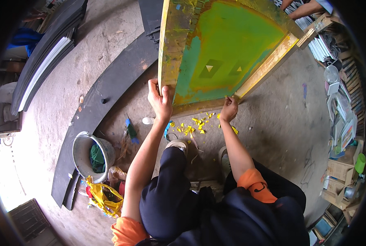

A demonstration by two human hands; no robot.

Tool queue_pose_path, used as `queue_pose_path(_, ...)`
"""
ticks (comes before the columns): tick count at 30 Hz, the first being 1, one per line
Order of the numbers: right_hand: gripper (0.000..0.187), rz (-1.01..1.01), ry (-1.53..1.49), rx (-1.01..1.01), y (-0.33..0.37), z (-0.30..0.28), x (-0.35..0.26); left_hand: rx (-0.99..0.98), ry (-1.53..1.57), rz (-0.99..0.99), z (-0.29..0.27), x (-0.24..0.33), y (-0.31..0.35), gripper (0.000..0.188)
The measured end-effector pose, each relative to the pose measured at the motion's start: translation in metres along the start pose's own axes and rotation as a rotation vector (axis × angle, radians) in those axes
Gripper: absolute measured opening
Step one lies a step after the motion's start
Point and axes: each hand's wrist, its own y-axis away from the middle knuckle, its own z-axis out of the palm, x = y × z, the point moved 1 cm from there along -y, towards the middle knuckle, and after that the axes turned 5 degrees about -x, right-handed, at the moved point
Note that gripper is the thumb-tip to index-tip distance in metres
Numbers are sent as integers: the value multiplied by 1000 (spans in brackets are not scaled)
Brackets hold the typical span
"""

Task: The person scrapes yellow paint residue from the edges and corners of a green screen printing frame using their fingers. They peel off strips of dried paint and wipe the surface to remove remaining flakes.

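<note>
A screen-printing frame [269, 61] with wooden sides and green-coated mesh is tilted up before me, two small pale triangles showing low on the mesh. My left hand [160, 100] grips its lower left corner, the thumb up along the wood. At the lower rail, close to the right corner, my right hand [229, 110] is closed in a pinch against the inner edge of the mesh. Whatever those fingertips hold is too small to make out. Beneath the frame, yellow scraps [200, 122] lie scattered on the floor near my shoes.
A grey bucket [79, 153] with green cloth inside stands to the left, beside a yellow plastic bag [100, 197]. Long black sheets [109, 92] lie on the floor behind it. Another person's arm [308, 9] shows at the upper right. Stacked boxes [339, 170] line the right side.
</note>
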Motion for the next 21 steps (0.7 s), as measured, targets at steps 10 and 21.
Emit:
queue_pose_path(10, 12, -37, 34, -89, -13, 5, 4, 10, 31, -2, 1, 9, -2, 54)
queue_pose_path(21, 12, 375, -71, -480, 37, -53, -4, 28, 26, 21, -6, 1, -4, 46)
